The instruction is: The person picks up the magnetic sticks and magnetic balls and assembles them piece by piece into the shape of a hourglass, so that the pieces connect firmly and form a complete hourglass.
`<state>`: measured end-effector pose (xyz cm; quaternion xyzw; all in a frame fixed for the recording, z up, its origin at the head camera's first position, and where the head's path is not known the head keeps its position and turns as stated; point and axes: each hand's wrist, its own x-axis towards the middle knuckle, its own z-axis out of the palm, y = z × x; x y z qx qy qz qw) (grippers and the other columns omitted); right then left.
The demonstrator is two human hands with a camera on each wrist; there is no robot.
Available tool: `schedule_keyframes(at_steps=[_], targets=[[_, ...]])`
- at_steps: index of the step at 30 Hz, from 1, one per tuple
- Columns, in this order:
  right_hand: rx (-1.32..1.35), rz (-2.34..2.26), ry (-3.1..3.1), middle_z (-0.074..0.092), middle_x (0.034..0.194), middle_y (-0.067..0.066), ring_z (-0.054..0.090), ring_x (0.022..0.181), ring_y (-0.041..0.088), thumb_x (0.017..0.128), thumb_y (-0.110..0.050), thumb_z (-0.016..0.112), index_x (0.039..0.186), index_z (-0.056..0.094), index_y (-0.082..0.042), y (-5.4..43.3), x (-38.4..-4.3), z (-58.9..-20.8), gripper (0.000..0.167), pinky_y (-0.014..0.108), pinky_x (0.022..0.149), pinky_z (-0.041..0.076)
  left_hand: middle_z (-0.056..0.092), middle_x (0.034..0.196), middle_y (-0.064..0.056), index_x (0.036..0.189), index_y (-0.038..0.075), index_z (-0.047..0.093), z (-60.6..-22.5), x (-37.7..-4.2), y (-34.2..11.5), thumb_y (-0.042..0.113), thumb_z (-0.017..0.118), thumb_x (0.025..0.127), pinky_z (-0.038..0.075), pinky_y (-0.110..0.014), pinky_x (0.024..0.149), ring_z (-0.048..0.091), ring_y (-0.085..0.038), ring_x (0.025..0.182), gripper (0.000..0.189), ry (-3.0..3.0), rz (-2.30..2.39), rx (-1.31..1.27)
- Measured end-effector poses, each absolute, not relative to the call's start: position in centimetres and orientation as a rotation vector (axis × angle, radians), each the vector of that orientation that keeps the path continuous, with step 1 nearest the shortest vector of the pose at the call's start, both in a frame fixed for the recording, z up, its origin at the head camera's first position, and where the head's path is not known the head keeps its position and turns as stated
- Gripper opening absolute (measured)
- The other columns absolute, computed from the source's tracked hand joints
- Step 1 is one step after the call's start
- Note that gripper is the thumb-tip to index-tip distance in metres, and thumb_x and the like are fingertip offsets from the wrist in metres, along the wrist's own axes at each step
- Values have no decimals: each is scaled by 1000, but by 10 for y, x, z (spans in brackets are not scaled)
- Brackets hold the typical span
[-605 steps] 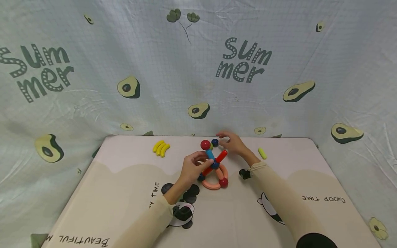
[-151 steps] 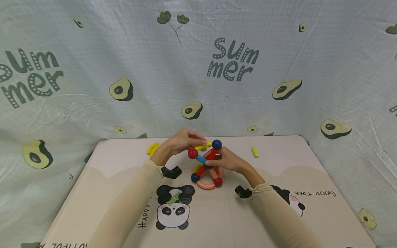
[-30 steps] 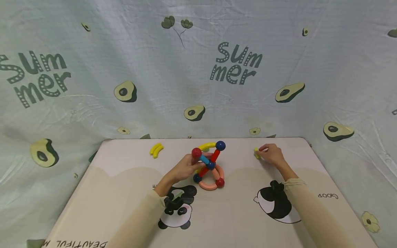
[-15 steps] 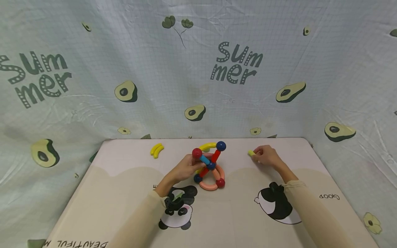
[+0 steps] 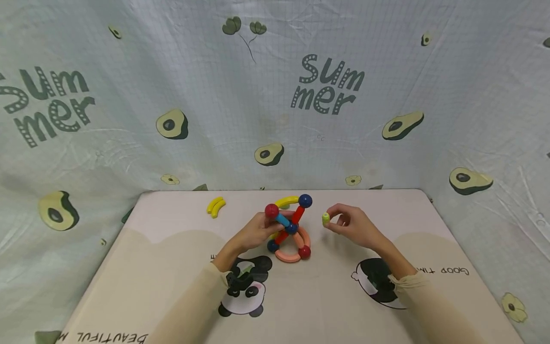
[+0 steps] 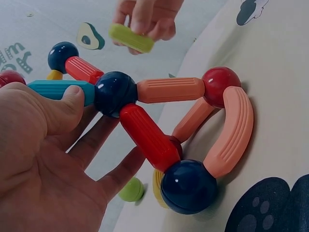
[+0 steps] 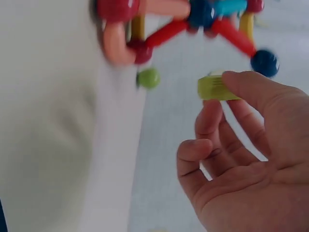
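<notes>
A magnetic ball-and-rod model stands on the table, its middle dark blue ball [image 6: 116, 94] joining red, salmon and light blue rods. My left hand [image 5: 252, 235] holds it by the light blue rod [image 6: 53, 90], thumb over the rod and other fingers behind. A yellow curved rod [image 5: 287, 201] links the upper red ball [image 5: 271, 210] to the upper dark blue ball [image 5: 305, 200]. To the right of the model, my right hand [image 5: 353, 227] pinches a lime-green rod [image 7: 215, 88] between thumb and fingers, off the table and apart from the model.
Two yellow curved rods [image 5: 216, 207] lie at the table's back left. A green ball [image 6: 131, 189] rests behind the model. The printed tabletop [image 5: 172, 272] meets a hanging avocado-print cloth [image 5: 215, 95] at its back edge.
My right hand has picked up the lime-green rod at the back right and carried it left toward the model. Since earlier, the upper yellow rod has been added. The left hand keeps its recent place.
</notes>
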<state>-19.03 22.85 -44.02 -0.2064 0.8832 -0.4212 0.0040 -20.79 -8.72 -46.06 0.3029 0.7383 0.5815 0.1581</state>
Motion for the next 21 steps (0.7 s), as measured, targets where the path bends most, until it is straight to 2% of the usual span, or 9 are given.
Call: schedule_keyframes(at_steps=[5, 10, 16, 21], targets=[[-781, -1417, 2751, 64, 89, -3, 57, 70, 16, 90, -15, 81, 112, 70, -16, 208, -174, -437, 25, 25, 58, 47, 66, 137, -10, 146, 10, 58, -461, -209, -88, 7, 60, 103, 35, -52, 116, 50, -28, 140, 43, 2105, 1661, 881], [-881, -1512, 2731, 62, 78, -6, 56, 64, 14, 90, -13, 81, 113, 70, -18, 186, -166, -438, 26, 26, 54, 45, 67, 134, -15, 146, 3, 56, -461, -211, -89, 5, 58, 104, 40, -50, 113, 58, -32, 131, 42, 2108, 1659, 889], [-946, -1569, 2746, 64, 79, -8, 57, 63, 12, 89, -11, 81, 113, 71, -18, 166, -166, -445, 27, 27, 54, 46, 65, 136, -17, 145, 1, 56, -460, -210, -90, 5, 59, 104, 44, -47, 110, 62, -32, 125, 42, 2130, 1655, 889], [-951, -1577, 2782, 64, 81, -9, 57, 66, 11, 89, -10, 81, 113, 71, -17, 158, -167, -448, 27, 29, 57, 50, 63, 139, -16, 146, 1, 54, -462, -210, -89, 5, 59, 104, 43, -47, 111, 60, -31, 127, 43, 2104, 1676, 909]])
